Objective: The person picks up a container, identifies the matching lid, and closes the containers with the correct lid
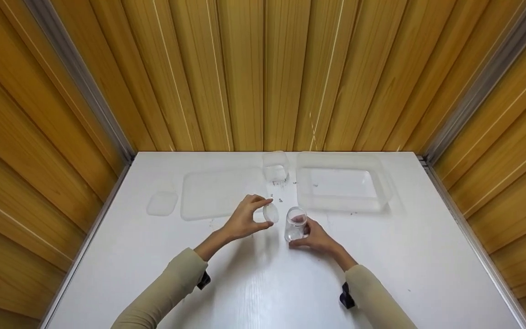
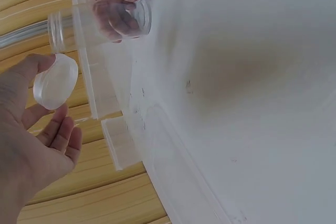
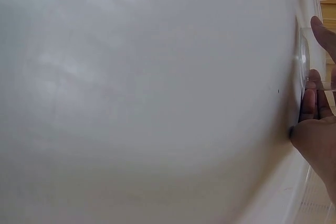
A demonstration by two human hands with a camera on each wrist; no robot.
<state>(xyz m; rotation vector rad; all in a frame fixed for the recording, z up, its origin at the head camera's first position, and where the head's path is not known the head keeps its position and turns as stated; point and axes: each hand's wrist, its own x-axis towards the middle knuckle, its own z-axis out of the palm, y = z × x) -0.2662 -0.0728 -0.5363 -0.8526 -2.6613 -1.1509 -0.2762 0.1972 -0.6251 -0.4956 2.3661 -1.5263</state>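
My left hand [image 1: 246, 218] pinches a round translucent lid [image 1: 270, 213] between thumb and fingers, holding it tilted on edge above the table. In the left wrist view the lid [image 2: 55, 81] is beside the open mouth of a clear jar [image 2: 71, 24], apart from it or barely so. My right hand [image 1: 316, 237] grips the clear jar [image 1: 295, 230] low on its side, and the jar stands upright on the white table. The right wrist view catches only part of the right hand [image 3: 317, 124] and the jar's base [image 3: 304, 59] at its right edge.
A large clear rectangular container [image 1: 343, 204] stands at the back right. A small clear square container [image 1: 275, 160] is at the back middle. A large flat translucent lid [image 1: 222, 194] and a small one [image 1: 162, 203] lie to the left. Wood-patterned walls [image 1: 263, 73] enclose the table.
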